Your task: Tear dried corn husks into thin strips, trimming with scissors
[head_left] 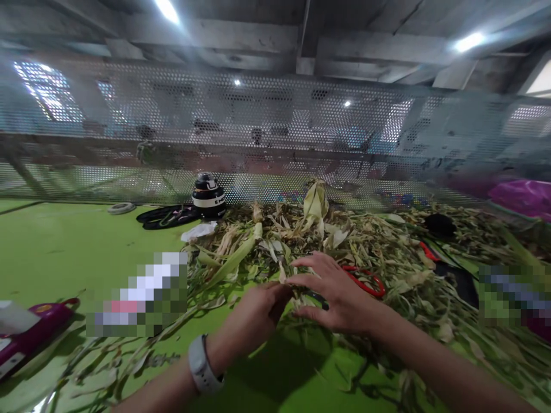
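My left hand (pixel 253 318), with a grey-white watch (pixel 199 362) on its wrist, is low over the green table. Its fingers are curled together at the edge of a heap of dry leaves and husks (pixel 365 241); what they grip, if anything, is hidden. Just to its right, my right hand (pixel 325 292) hovers with fingers spread and no object visible in it. Its fingertips come close to the left hand's fingers. Red-handled scissors (pixel 365 282) lie partly behind the right hand among the leaves. A long pale green husk (pixel 235 261) lies beyond the left hand.
A perforated metal screen (pixel 275 137) closes off the table's far side. Before it stand a black jar (pixel 209 198), a black cord (pixel 167 216) and a grey ring (pixel 121 208). A magenta object (pixel 37 332) is at left, a purple bag (pixel 523 198) at far right.
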The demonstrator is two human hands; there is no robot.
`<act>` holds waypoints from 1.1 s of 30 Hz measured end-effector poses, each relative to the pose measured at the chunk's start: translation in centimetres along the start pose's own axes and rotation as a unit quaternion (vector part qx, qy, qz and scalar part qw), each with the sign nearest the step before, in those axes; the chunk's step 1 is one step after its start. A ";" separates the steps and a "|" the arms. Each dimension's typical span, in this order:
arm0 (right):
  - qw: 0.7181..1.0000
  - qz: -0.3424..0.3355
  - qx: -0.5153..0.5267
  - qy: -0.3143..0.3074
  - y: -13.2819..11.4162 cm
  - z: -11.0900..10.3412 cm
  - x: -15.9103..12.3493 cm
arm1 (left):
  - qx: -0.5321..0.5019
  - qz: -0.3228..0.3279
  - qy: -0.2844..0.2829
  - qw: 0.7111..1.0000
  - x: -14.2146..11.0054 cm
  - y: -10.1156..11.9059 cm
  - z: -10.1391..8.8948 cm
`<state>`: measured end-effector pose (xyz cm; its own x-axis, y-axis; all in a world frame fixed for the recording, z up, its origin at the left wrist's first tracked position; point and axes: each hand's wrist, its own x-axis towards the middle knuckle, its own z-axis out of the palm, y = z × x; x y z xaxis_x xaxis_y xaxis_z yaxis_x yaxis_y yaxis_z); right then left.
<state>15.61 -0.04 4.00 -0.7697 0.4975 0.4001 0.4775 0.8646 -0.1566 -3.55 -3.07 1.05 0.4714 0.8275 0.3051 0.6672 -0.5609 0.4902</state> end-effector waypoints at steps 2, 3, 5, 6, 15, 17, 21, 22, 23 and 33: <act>1.000 -0.002 -0.004 -0.022 0.2 0.0 0.0 | 0.023 0.005 0.010 1.000 -0.1 -0.2 0.2; 1.000 -0.003 -0.007 -0.026 0.4 0.1 0.0 | 0.035 0.008 0.011 0.999 -0.1 -0.3 0.3; 0.999 -0.016 -0.017 -0.031 0.5 0.2 0.0 | 0.053 0.015 -0.001 0.998 -0.2 -0.4 0.4; 0.999 -0.024 -0.024 -0.034 0.5 0.2 0.0 | 0.066 0.018 -0.014 0.998 -0.2 -0.3 0.4; 0.998 -0.015 -0.063 -0.016 0.1 0.1 0.0 | 0.116 -0.008 -0.071 0.991 -0.3 0.4 0.2; 0.998 0.044 -0.048 0.024 0.1 0.2 0.0 | 0.031 -0.057 -0.033 0.997 -0.3 0.1 0.6; 0.996 0.090 0.002 0.000 0.1 0.4 0.0 | -0.153 -0.071 -0.007 0.986 -0.4 -0.2 1.0; 0.996 0.082 0.014 -0.011 0.1 0.4 0.0 | -0.177 -0.071 0.006 0.982 -0.4 -0.1 1.0; 0.997 0.072 0.023 -0.015 0.1 0.5 0.0 | -0.193 -0.073 0.020 0.978 -0.4 0.0 0.9; 1.000 0.017 0.008 0.006 0.1 0.6 -0.2 | -0.364 -0.147 0.028 0.919 -0.7 1.1 0.1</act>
<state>15.57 -0.06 3.36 -0.7478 0.5254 0.4060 0.4961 0.8485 -0.1843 -3.11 -4.24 1.32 0.2882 0.9520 0.1029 0.1890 -0.1619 0.9685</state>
